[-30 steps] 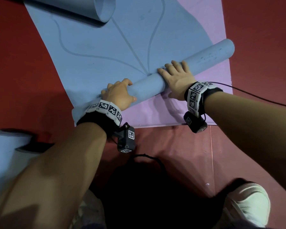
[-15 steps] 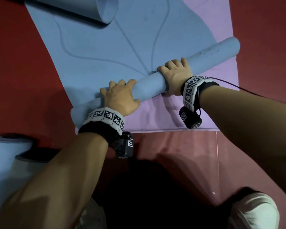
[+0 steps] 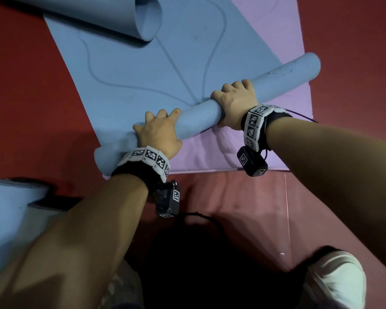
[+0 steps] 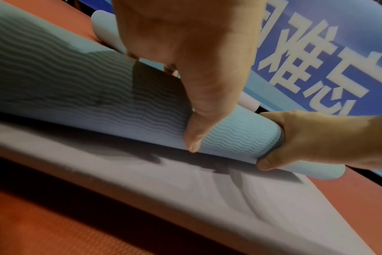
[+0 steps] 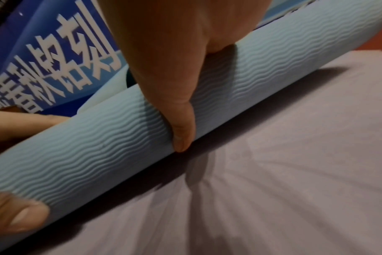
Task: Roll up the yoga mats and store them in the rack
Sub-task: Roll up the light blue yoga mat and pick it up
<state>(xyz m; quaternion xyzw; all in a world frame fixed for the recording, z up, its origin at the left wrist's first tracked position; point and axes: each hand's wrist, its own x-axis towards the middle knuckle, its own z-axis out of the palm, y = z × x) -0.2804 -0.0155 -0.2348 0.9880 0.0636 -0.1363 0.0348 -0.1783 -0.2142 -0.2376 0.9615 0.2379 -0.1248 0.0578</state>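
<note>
Yoga mat [image 3: 201, 121] half-rolled, both hands gripping roll

We seem to be in a gym or studio: red padded floor [image 3: 31, 85], yoga mats [image 3: 132, 74] spread and rolled, a blue banner [image 4: 316, 57] with Chinese characters.

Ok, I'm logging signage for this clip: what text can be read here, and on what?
"难忘": white characters on the blue banner, left wrist view; a character above is cut off.
"铭刻": probably, same banner, right wrist view, tilted; the rest is unreadable.
Wrist bands: marker patterns only, no words.
</note>
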